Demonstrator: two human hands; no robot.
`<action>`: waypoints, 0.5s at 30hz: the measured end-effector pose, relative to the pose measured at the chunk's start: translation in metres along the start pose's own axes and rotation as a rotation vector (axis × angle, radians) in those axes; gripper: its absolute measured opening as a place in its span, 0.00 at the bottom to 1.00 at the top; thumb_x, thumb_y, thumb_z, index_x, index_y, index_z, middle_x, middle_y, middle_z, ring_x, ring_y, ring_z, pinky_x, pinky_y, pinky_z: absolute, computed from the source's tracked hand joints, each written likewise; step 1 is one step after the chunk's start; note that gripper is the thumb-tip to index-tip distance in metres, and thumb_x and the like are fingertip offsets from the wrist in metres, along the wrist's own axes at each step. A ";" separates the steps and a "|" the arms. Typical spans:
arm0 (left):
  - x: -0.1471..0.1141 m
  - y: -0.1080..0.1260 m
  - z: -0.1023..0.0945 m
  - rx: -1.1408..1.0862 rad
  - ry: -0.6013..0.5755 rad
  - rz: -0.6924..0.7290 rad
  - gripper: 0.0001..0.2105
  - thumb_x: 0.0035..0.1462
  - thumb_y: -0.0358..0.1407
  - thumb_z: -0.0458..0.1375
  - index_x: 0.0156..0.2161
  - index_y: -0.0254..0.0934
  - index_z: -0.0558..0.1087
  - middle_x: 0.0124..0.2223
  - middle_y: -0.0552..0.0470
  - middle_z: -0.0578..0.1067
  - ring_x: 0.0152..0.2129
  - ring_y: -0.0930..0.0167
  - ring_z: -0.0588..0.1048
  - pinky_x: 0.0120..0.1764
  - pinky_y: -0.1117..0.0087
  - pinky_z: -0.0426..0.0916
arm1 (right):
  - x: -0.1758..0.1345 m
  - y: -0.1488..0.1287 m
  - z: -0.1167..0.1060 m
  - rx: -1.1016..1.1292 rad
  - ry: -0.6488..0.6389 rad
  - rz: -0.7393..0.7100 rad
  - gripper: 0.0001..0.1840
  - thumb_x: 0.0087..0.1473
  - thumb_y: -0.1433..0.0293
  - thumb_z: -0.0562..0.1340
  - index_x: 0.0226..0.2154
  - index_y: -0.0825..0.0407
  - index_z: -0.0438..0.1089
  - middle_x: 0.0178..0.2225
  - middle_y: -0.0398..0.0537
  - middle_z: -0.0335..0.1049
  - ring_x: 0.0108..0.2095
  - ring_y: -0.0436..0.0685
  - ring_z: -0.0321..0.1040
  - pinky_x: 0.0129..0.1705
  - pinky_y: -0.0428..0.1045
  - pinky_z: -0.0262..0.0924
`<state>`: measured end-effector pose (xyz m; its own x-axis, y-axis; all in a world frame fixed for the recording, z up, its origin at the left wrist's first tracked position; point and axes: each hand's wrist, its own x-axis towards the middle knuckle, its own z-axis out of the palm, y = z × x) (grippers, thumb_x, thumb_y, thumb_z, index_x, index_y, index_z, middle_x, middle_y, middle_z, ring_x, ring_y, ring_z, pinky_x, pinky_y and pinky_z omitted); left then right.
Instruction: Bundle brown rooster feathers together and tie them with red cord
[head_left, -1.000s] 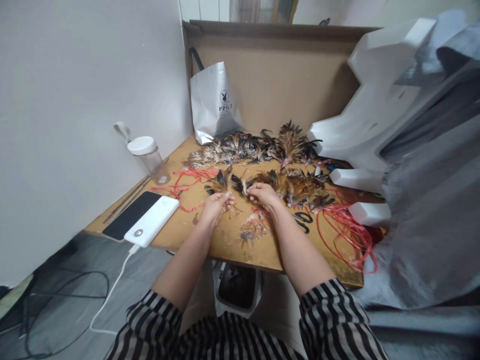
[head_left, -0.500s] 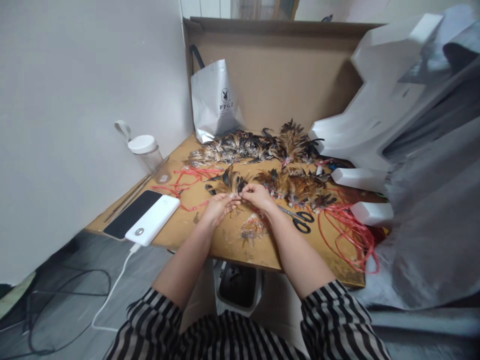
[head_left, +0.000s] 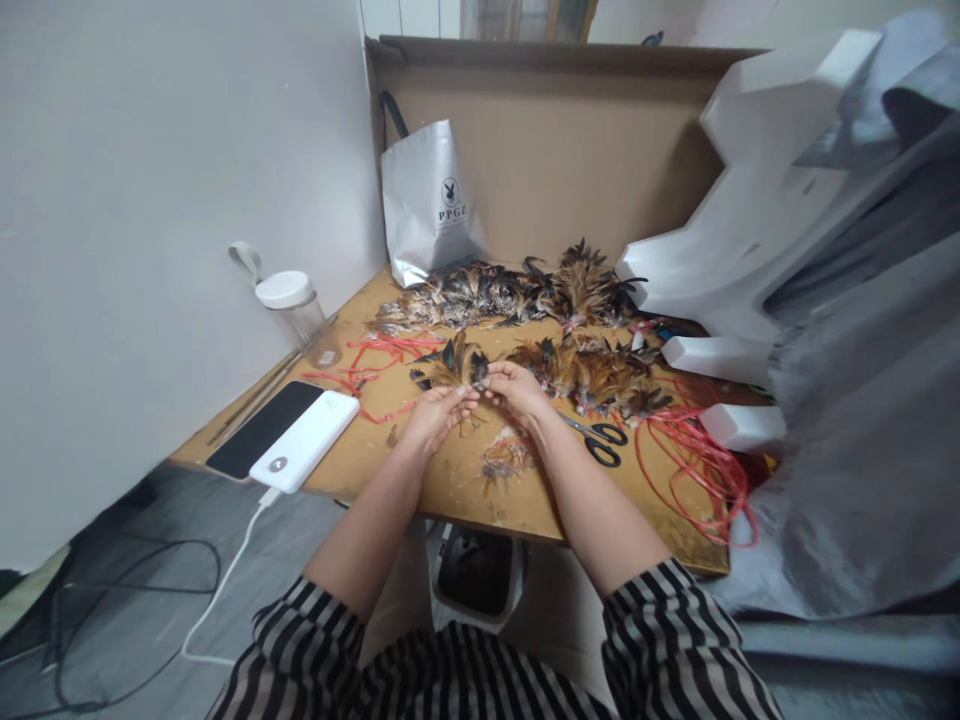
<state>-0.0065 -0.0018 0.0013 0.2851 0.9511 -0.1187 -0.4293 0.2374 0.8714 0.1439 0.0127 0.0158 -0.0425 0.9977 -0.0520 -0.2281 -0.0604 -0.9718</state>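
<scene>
A small bunch of brown and black feathers (head_left: pixel 452 362) fans out away from me at the middle of the table. My left hand (head_left: pixel 437 415) pinches its base between thumb and fingers. Close beside it, my right hand (head_left: pixel 516 388) is closed at the right edge of the same bunch, its fingertips on the feathers' lower ends. Right of my hands lies a row of brown feather bunches (head_left: pixel 600 372). Black-handled scissors (head_left: pixel 604 440) rest by my right wrist, blades partly hidden. Feather scraps with red bits (head_left: pixel 506 455) are scattered on the wood below my hands.
Behind lies a long pile of feathers (head_left: pixel 465 295) against a silver bag (head_left: pixel 431 205). Red plastic strips (head_left: pixel 694 460) tangle at the right, near white foam pieces (head_left: pixel 742 425). At left are a phone (head_left: pixel 262 430), a white power bank (head_left: pixel 304 440) and a lidded bottle (head_left: pixel 292 305).
My right hand's fingers have shifted slightly, up against the feathers at the bunch's right side. The left hand keeps its hold in nearly the same place.
</scene>
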 end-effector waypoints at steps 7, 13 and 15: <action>0.001 -0.001 -0.001 -0.030 0.020 0.017 0.07 0.45 0.32 0.60 0.30 0.28 0.72 0.31 0.45 0.76 0.21 0.79 0.71 0.25 0.80 0.64 | -0.004 -0.010 -0.002 0.011 0.010 -0.097 0.22 0.28 0.68 0.67 0.31 0.54 0.63 0.19 0.36 0.63 0.17 0.44 0.57 0.18 0.41 0.48; 0.001 -0.001 -0.001 -0.017 -0.006 0.005 0.07 0.46 0.32 0.60 0.31 0.28 0.72 0.31 0.44 0.76 0.21 0.79 0.72 0.25 0.81 0.64 | -0.006 -0.004 0.008 -0.013 -0.017 -0.103 0.16 0.28 0.70 0.67 0.26 0.56 0.67 0.22 0.39 0.67 0.22 0.45 0.61 0.27 0.43 0.55; 0.001 -0.001 -0.001 -0.017 -0.014 0.010 0.07 0.46 0.32 0.60 0.30 0.27 0.73 0.30 0.44 0.76 0.21 0.79 0.72 0.24 0.81 0.64 | -0.006 0.000 0.009 -0.025 -0.019 -0.091 0.14 0.29 0.70 0.67 0.25 0.56 0.68 0.22 0.40 0.68 0.23 0.45 0.63 0.31 0.44 0.56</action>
<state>-0.0066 -0.0009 -0.0002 0.2924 0.9507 -0.1033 -0.4466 0.2313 0.8643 0.1353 0.0068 0.0187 -0.0410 0.9983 0.0409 -0.2075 0.0315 -0.9777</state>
